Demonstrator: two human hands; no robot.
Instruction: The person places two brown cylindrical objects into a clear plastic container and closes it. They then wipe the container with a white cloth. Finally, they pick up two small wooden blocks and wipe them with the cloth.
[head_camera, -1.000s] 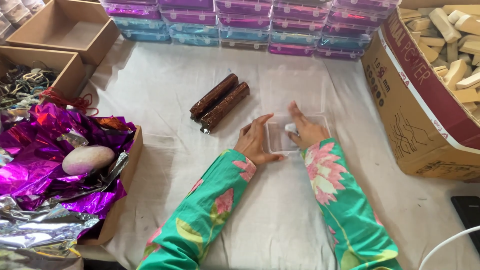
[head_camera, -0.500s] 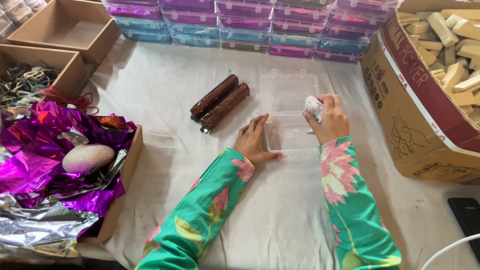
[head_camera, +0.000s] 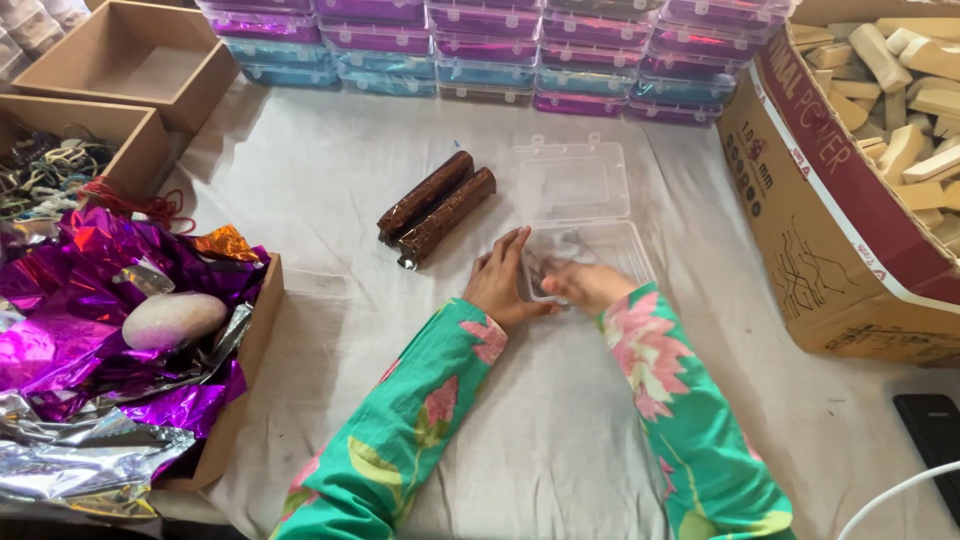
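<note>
two rolls left of open box

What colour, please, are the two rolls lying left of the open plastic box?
The two rolls are dark brown with a glittery sheen, clearest in the head view.

Bright, even light falls from above; shadows stay soft. The foil glares, and the right hand is motion-blurred.

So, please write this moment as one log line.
left hand: steadies clear box | right hand: inside box | lid: open | brown rolls: beside
</note>
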